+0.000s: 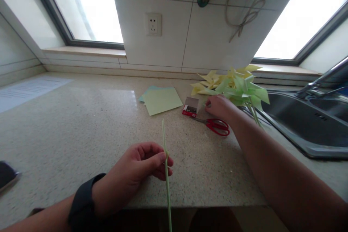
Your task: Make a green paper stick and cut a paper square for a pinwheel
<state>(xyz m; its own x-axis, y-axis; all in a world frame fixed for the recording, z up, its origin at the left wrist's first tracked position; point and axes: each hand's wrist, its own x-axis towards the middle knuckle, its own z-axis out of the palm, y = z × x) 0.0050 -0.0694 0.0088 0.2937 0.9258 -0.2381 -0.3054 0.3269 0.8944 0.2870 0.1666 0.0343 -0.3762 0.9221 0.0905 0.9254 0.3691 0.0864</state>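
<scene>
Single head-worn view, looking forward and down over the worktop (81, 123) from close above, facing the tiled wall (174, 43).

We see a thin pale-green straw (166, 174) pinched in the fingers of our left hand (136, 172), standing nearly upright, its top toward twelve o'clock and its lower end running off the frame's bottom edge. At two o'clock from it, a small box (191, 107), red along its near edge with a silvery open top, lies flat on the speckled surface (67, 127), our right hand (220, 107) touching its right side.
</scene>
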